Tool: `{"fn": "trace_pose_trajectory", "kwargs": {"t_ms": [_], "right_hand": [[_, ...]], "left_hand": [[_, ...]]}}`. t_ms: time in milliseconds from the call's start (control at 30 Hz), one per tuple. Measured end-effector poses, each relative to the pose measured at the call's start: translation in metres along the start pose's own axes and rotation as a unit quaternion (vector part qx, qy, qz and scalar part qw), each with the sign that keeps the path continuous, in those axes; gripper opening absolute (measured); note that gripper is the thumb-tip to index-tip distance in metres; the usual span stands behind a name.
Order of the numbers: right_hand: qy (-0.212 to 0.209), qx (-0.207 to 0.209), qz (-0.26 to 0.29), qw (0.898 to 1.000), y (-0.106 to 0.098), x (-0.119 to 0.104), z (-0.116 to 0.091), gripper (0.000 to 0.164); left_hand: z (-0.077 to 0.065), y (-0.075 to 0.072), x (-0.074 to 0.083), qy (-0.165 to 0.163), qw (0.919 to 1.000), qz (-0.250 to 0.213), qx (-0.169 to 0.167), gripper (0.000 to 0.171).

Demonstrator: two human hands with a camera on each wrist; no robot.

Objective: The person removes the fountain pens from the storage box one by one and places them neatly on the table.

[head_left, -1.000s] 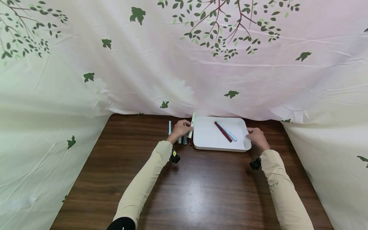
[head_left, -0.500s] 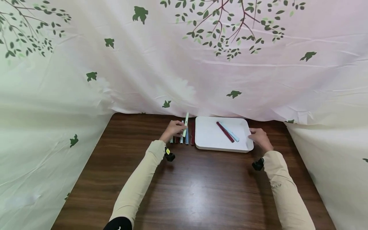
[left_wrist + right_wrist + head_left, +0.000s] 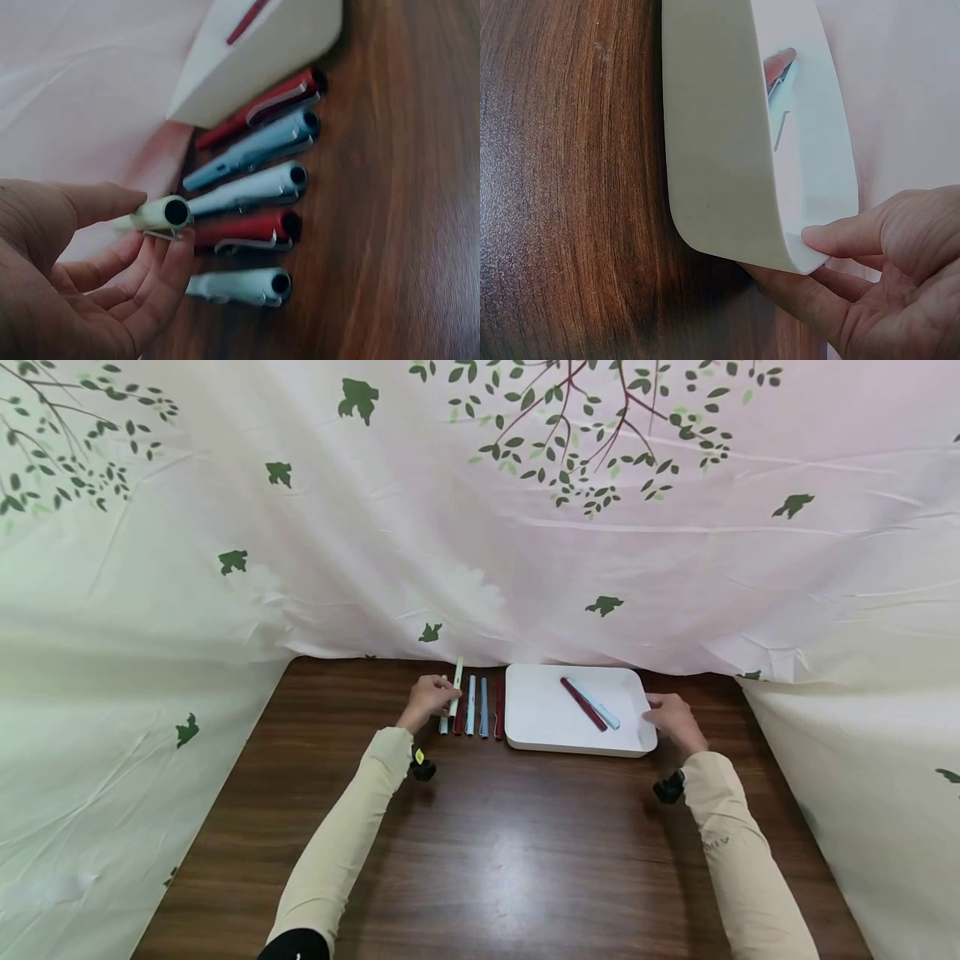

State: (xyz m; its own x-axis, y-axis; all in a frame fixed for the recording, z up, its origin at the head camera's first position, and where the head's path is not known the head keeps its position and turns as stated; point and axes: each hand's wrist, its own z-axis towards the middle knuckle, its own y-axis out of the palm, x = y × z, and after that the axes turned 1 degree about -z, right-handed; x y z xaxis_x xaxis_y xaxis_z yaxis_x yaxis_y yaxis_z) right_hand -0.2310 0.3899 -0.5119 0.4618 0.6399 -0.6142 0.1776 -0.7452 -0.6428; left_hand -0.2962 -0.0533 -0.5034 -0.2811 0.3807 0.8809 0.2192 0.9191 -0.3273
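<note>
My left hand pinches a pale green fountain pen between thumb and fingers, above the left part of a row of pens. Under and beside it on the table lie a mint pen, a red pen, a light blue pen, a blue pen and a dark red pen, the last one nearest the tray. My right hand grips the right edge of the white tray, its thumb inside the rim. A dark red pen and a light blue pen lie in the tray.
The dark wooden table stretches toward me in front of the tray. A pale cloth with leaf prints hangs along the back edge and both sides.
My left hand has moved left with the pale green pen, from beside the tray to the left end of the row, uncovering several pens. The right hand stays on the tray.
</note>
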Motion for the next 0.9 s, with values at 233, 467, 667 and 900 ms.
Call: {"fn": "trace_pose_trajectory", "kwargs": {"t_ms": [233, 467, 667, 900], "right_hand": [[-0.004, -0.001, -0.004, 1.0, -0.001, 0.0, -0.001, 0.054], [-0.016, 0.003, -0.008, 1.0, 0.0, -0.001, -0.001, 0.055], [-0.008, 0.006, -0.014, 1.0, 0.0, -0.004, -0.001, 0.055], [-0.01, 0.008, -0.014, 1.0, -0.001, -0.004, 0.0, 0.054]], "left_hand": [[-0.001, -0.014, -0.014, -0.002, 0.9935, 0.105, 0.044, 0.026], [0.004, -0.019, -0.027, -0.017, 0.9736, 0.213, 0.079, 0.024], [0.002, -0.019, -0.032, -0.029, 0.9619, 0.263, 0.071, 0.021], [0.0, -0.018, -0.034, -0.02, 0.9624, 0.262, 0.067, 0.023]]}}
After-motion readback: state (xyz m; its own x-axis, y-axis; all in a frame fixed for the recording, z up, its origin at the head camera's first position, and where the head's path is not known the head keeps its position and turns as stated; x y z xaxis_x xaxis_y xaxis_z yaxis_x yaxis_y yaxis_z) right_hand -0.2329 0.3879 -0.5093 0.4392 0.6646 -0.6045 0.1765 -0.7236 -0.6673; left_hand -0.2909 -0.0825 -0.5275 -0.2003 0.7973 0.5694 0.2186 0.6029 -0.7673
